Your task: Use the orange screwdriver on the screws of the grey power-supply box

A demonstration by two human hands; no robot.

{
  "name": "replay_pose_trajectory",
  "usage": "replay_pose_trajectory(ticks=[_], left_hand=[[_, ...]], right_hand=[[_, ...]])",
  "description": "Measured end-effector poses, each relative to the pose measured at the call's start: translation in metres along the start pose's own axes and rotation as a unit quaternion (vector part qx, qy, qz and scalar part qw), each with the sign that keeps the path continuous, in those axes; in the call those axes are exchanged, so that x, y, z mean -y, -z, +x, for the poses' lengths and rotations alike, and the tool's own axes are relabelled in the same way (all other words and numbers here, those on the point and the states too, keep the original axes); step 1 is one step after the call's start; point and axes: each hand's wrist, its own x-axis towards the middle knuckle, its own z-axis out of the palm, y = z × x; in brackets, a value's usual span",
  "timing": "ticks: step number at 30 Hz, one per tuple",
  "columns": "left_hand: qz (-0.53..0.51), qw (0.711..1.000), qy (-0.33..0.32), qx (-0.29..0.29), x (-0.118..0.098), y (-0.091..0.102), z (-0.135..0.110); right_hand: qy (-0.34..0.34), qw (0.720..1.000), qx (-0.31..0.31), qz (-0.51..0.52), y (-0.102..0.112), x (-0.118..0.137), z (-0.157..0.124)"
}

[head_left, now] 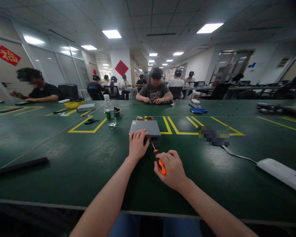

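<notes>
A grey metal computer power supply rests on the green table, its socket side facing me and a bundle of coloured wires at its far side. My left hand grips its near left part, fingers over the top and thumb at the front face. An orange and black screwdriver is wrapped in the fingers of my right hand. Its thin shaft points up and left, with the tip at or close to the front face near my left thumb. Whether the tip sits in a screw is too small to tell.
A water bottle stands upright left of the power supply, by a small bowl. Rightward lie a blurred dark object and a white power strip with its cable. A black bar lies left. A person sits opposite.
</notes>
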Motion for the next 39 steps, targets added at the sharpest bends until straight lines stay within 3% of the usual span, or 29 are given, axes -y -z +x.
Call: replay_pose_trajectory(ticks=[6,12,20,27,33,39], left_hand=[[-0.002,1.000,0.000,-0.001,-0.0005,0.0005,-0.0001],[-0.006,1.000,0.000,-0.003,-0.0006,-0.0002,-0.0005],[-0.005,1.000,0.000,0.001,-0.0015,0.0018,-0.0001],[-0.006,1.000,0.007,0.001,-0.0017,0.0018,0.0002],[-0.008,1.000,0.004,0.002,-0.0016,0.0015,0.0000],[-0.008,1.000,0.007,0.000,-0.0009,-0.0003,0.0000]], right_hand=[[0.010,1.000,0.020,-0.016,0.0028,-0.0002,0.0005],[-0.011,1.000,-0.003,0.019,0.0013,-0.0004,0.0006],[0.008,0.999,0.032,-0.008,0.0054,0.0011,0.0016],[-0.016,0.999,0.007,0.028,0.0008,-0.0013,0.0003],[0.023,0.999,0.037,-0.018,0.0017,-0.0011,-0.0005],[-0.006,1.000,0.019,0.016,0.0023,-0.0016,0.0010]])
